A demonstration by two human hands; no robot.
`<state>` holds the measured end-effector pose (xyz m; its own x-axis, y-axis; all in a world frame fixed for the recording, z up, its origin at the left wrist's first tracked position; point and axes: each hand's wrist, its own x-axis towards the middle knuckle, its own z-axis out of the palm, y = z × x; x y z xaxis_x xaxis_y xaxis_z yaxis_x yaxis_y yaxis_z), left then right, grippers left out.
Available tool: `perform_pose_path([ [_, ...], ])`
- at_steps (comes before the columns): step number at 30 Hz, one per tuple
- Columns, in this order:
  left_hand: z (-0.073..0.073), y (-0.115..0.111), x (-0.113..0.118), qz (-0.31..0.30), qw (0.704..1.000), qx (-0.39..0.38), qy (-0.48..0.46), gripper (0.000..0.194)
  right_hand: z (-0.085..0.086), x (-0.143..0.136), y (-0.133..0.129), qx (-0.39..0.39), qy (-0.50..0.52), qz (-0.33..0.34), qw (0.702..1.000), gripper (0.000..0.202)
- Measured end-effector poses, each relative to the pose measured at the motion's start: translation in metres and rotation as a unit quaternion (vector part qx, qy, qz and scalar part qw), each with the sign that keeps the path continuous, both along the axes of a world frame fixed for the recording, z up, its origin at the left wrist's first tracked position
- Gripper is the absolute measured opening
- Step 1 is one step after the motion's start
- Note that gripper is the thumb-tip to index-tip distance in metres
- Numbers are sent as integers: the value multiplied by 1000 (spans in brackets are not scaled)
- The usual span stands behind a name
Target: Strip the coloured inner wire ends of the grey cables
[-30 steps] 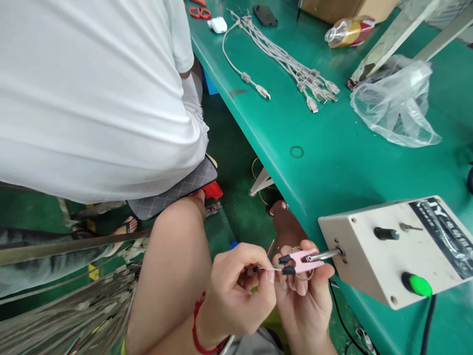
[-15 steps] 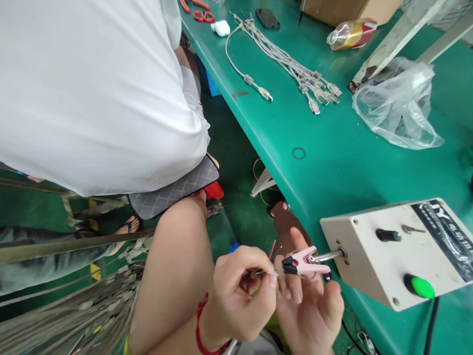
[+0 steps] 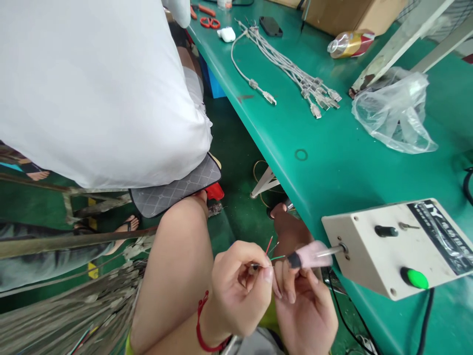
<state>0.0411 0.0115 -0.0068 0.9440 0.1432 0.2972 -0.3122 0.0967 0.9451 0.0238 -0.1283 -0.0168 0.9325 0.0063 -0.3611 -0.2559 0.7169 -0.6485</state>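
Note:
My left hand (image 3: 242, 288), with a red cord bracelet at the wrist, is closed in a pinch on the end of a thin cable. Red (image 3: 269, 244) and green wires (image 3: 277, 258) stick out past its fingertips. The green one reaches to the black tip of a pink clip (image 3: 312, 255), which is blurred as though spinning on the metal shaft (image 3: 338, 248) of a beige box (image 3: 364, 256). Just below the clip is my right hand (image 3: 305, 308), palm up, fingers loosely curled, nothing visible in it. Its fingertips lie close to my left thumb.
The box has a black knob and a green button (image 3: 417, 279). On the green table (image 3: 325, 167) lie a bundle of USB cables (image 3: 284, 64), a plastic bag (image 3: 395, 111), a bottle (image 3: 351, 44) and a phone (image 3: 271, 26). A person in white (image 3: 103, 93) sits close at the left.
The pink clip was sharp and is now blurred in rotation. My right hand's fingers were spread around the clip and have drawn in below it. The left hand keeps its pinch.

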Motion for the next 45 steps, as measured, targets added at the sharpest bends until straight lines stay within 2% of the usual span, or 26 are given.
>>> perform_pose_path([
  [4,1,1,-1,-3,1000,1,-9,22,7,-1,5,-73,-31,19,997,45],
  [8,1,1,-2,-9,1000,-8,-14,18,13,3,10,-134,-32,-5,990,33],
  [12,4,0,0,-3,1000,-15,-21,5,17,1,10,-173,-41,-6,984,34],
  [14,7,1,2,-1,999,-22,-37,10,20,-6,10,-221,-59,-1,974,30],
  [17,14,1,5,20,998,-6,-64,17,31,-19,15,-299,-77,-36,950,19],
  [19,18,2,7,31,995,27,-86,17,40,-24,20,-312,-58,-59,946,20],
  [23,21,2,10,43,988,78,-127,20,47,-23,23,-278,1,-48,959,22],
  [27,22,3,11,46,985,78,-146,9,35,-16,14,-224,23,4,974,31],
  [30,24,4,10,40,986,80,-143,20,27,-7,6,-186,-8,25,982,38],
  [34,27,3,10,51,986,101,-120,30,27,8,4,-88,16,-34,995,62],
  [36,27,3,12,58,987,97,-115,29,28,16,5,-35,21,-54,998,61],
  [38,26,3,15,61,986,100,-116,26,27,22,8,0,6,-46,999,55],
  [42,25,9,23,75,980,132,-132,30,24,32,14,23,-45,-35,998,40],
  [45,26,13,28,84,971,160,-153,34,23,33,17,18,-36,-43,998,39],
])
